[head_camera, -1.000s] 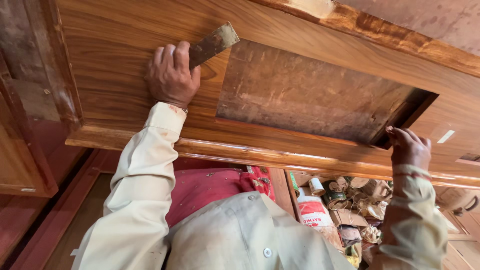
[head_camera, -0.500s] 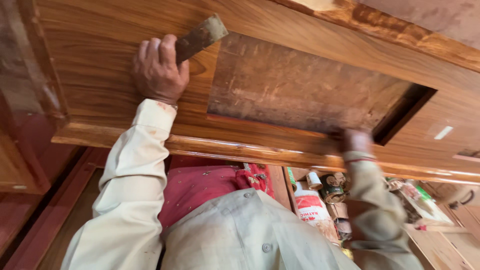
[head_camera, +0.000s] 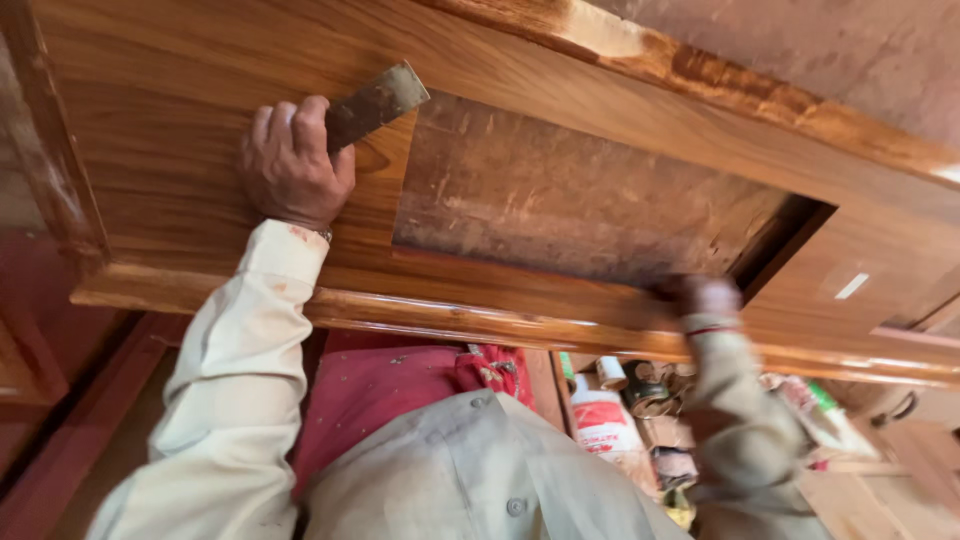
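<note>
White bottle (red label) sits below; left hand fingers grasp scraper, right hand blurred.

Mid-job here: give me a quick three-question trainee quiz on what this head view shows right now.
1. True or false: the left hand grips a flat scraper against the wooden door.
2. Where is the right hand? A) on the lower moulded edge of the door B) on the white bottle C) on the scraper
3. Fill in: the scraper's blade lies at the corner of the recessed ____.

Key: 1 true; 2 A; 3 panel.
</note>
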